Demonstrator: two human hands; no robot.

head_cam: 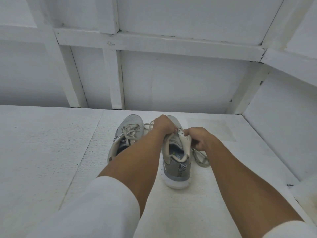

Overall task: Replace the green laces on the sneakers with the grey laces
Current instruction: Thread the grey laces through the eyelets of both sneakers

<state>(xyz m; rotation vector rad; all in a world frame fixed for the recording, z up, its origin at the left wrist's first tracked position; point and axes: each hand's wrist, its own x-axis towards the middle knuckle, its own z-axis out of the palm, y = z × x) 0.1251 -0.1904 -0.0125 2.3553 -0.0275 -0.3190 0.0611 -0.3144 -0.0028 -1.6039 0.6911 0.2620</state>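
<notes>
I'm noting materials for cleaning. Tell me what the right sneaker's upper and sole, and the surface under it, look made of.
Right sneaker: the upper looks like matte grey knit or mesh fabric, soft enough to fold at the tongue; its sole looks like smooth white foam or rubber, thick and rounded. The surface looks like white painted board or foam, pitted and seamed; which one is unclear.

Barely any readable text from my seat.
On the right sneaker's point(176, 162) insole, at about four o'clock from centre, I read only the letters "FO"; the rest is hidden under the collar.
</notes>
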